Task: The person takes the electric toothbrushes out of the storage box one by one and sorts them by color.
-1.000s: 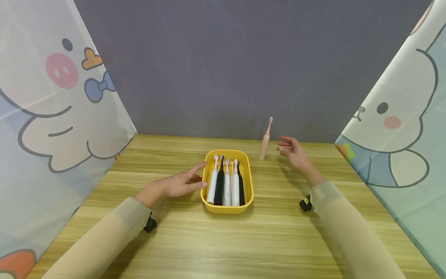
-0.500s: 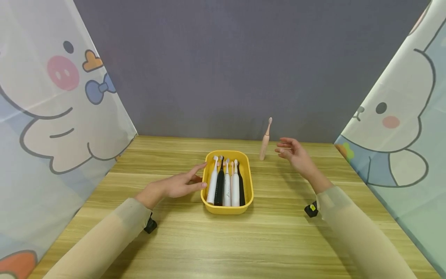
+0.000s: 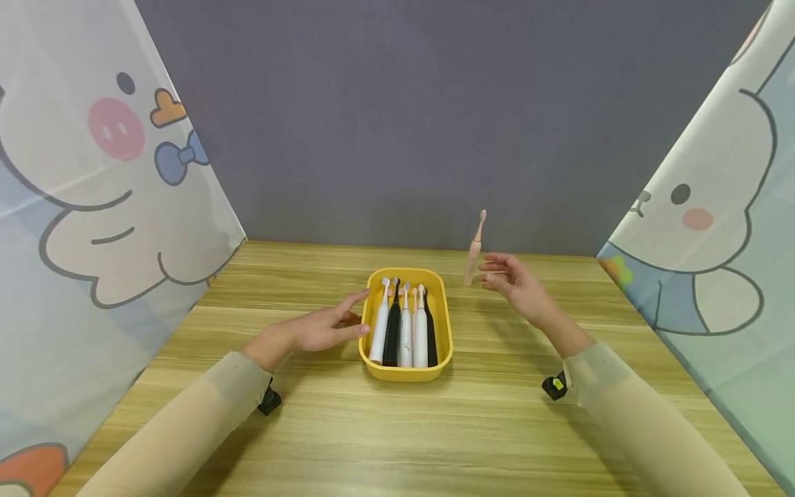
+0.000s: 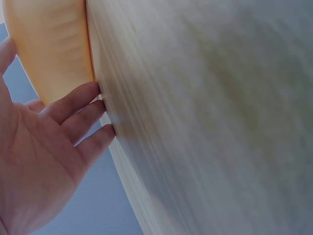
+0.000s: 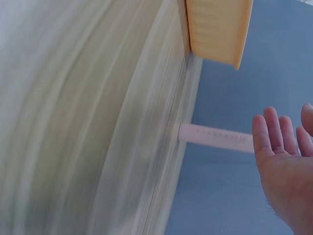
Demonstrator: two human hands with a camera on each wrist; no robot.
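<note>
Where the wooden table (image 3: pixel 397 442) meets a grey backdrop (image 3: pixel 373 124), cartoon-printed panels (image 3: pixel 714 228) flank both sides, and a yellow tray (image 3: pixel 406 374) rests near the middle, holding white toothbrushes (image 3: pixel 420 338) and black toothbrushes (image 3: pixel 392 335) side by side, their heads toward the backdrop. That tray stands between the left hand (image 3: pixel 319 330) and a lone pink toothbrush (image 3: pixel 473 259), which is upright on the table, beyond the tray's far right corner. From my spot, I see the left hand's fingers spread, thumb and forefinger against the tray's left side. The right hand (image 3: pixel 518 290) has its fingers loosely bent, gripping nothing, tips pointing at the lone pink toothbrush. Its handle is just left of those fingertips; whether they touch it, I can't tell.
</note>
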